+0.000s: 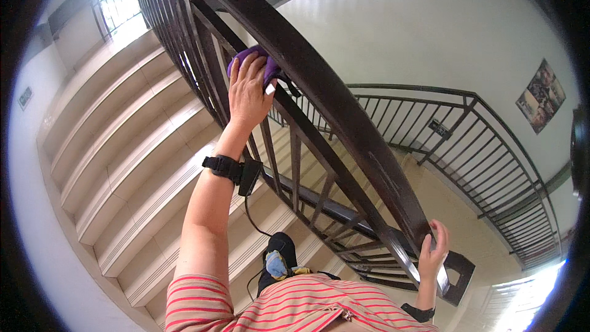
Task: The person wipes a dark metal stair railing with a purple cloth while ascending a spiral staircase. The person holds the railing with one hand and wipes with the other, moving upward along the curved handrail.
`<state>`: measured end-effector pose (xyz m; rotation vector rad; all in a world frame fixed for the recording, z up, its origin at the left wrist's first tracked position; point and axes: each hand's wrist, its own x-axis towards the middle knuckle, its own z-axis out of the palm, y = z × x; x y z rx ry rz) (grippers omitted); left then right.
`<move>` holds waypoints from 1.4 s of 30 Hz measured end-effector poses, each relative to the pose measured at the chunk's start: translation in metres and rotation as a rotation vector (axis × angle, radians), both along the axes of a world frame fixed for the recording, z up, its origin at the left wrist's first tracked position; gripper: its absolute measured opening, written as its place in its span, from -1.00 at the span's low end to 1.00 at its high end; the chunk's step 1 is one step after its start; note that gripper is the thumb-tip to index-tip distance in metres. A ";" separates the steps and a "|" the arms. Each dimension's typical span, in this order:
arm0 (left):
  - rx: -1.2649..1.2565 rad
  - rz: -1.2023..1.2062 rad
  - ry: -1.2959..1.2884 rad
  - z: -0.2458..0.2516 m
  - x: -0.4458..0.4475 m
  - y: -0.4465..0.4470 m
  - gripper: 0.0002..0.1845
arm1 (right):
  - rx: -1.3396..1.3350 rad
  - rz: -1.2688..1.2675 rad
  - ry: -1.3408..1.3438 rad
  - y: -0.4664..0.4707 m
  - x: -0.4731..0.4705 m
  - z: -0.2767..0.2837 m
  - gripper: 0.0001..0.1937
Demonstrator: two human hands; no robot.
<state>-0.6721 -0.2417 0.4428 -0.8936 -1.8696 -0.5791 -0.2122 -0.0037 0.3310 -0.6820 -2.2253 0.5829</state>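
A dark wooden handrail (322,83) sweeps diagonally down across the view, above a dark lower rail (313,138) of the stair balustrade. My left hand (250,85) presses a purple cloth (239,61) against that lower rail, fingers bent over it. Part of the cloth is hidden behind the hand and rail. A black strap with a small device (230,170) is around my left wrist, and a cable hangs from it. Farther down, my right hand (434,253) holds the handrail near its lower end; the rail hides part of the grip.
Pale tiled stairs (147,184) with grooved nosings rise on the left. My dark shoe (282,246) is on a step below me. Across the stairwell, a dark metal railing (415,115) runs along the wall, which bears a picture (541,96). A bright window (120,7) is at upper left.
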 end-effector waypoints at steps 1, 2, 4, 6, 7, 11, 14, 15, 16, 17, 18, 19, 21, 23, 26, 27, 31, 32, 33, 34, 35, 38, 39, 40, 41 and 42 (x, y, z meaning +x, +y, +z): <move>-0.058 -0.021 0.024 0.000 0.000 -0.001 -0.61 | 0.066 0.022 0.013 -0.007 -0.011 0.010 -0.69; -0.081 -0.028 -0.009 -0.003 0.002 0.000 -0.60 | 0.122 0.041 0.037 -0.015 -0.025 0.020 -0.69; -0.215 -0.128 -0.136 -0.018 0.011 0.004 -0.57 | 0.164 0.110 0.083 -0.032 -0.058 0.040 -0.70; -0.315 -0.319 0.011 -0.030 0.010 0.002 -0.60 | 0.204 0.200 0.092 -0.048 -0.091 0.060 -0.70; -0.307 -0.381 0.024 -0.034 0.005 0.000 -0.60 | 0.224 0.243 0.091 -0.056 -0.106 0.070 -0.71; -0.320 -0.218 0.078 0.011 -0.077 -0.028 -0.50 | 0.283 0.273 0.091 -0.081 -0.165 0.115 -0.69; -0.236 -0.130 0.115 0.071 -0.150 -0.059 -0.50 | 0.263 0.259 0.068 -0.094 -0.202 0.139 -0.68; -0.247 -0.089 0.122 0.090 -0.171 -0.071 -0.52 | 0.250 0.230 0.024 -0.099 -0.211 0.144 -0.68; -0.247 -0.051 0.125 0.107 -0.188 -0.079 -0.54 | 0.260 0.241 0.045 -0.101 -0.218 0.145 -0.67; -0.281 0.028 0.062 0.121 -0.206 -0.088 -0.56 | 0.241 0.239 0.061 -0.104 -0.226 0.146 -0.66; -0.226 0.007 0.054 0.127 -0.220 -0.095 -0.58 | 0.233 0.226 0.087 -0.105 -0.231 0.145 -0.66; -0.224 -0.025 0.079 0.125 -0.229 -0.098 -0.55 | 0.228 0.213 0.115 -0.106 -0.234 0.143 -0.65; -0.062 -0.021 0.094 0.105 -0.235 -0.090 -0.55 | 0.287 0.165 0.100 -0.108 -0.236 0.137 -0.65; 0.325 -0.365 -0.044 0.066 -0.222 -0.072 -0.48 | 0.335 0.133 0.106 -0.108 -0.235 0.133 -0.65; 0.639 -0.500 -0.170 0.008 -0.170 -0.029 -0.42 | 0.343 0.105 0.079 -0.107 -0.234 0.130 -0.64; 0.584 -0.458 -0.270 -0.005 -0.147 -0.024 -0.40 | 0.353 0.100 0.084 -0.106 -0.234 0.130 -0.64; 0.267 -0.466 -0.318 -0.018 -0.072 -0.032 -0.27 | 0.400 0.076 0.058 -0.107 -0.238 0.131 -0.63; 0.147 -0.382 -0.351 -0.008 -0.075 -0.038 -0.25 | 0.398 0.078 0.055 -0.106 -0.239 0.131 -0.63; 0.065 -0.339 -0.307 0.003 -0.083 -0.050 -0.22 | 0.397 0.077 0.051 -0.107 -0.240 0.132 -0.62; -0.053 -0.235 -0.246 0.016 -0.095 -0.054 -0.31 | 0.415 0.076 0.057 -0.107 -0.240 0.132 -0.62; -0.029 -0.227 -0.163 0.031 -0.113 -0.058 -0.33 | 0.410 0.069 0.051 -0.107 -0.240 0.132 -0.62; 0.029 -0.052 -0.066 0.075 -0.169 -0.069 -0.57 | 0.404 0.071 0.061 -0.107 -0.240 0.132 -0.62; 0.032 -0.026 -0.015 0.086 -0.178 -0.069 -0.69 | 0.406 0.065 0.059 -0.107 -0.239 0.132 -0.62; -0.043 0.004 -0.078 0.096 -0.185 -0.069 -0.72 | 0.406 0.061 0.056 -0.107 -0.239 0.132 -0.62; -0.117 0.048 -0.156 0.104 -0.186 -0.070 -0.71 | 0.401 0.056 0.041 -0.107 -0.239 0.131 -0.62; 0.148 -0.086 -0.636 0.111 -0.184 -0.072 -0.65 | 0.408 0.056 0.053 -0.107 -0.239 0.131 -0.62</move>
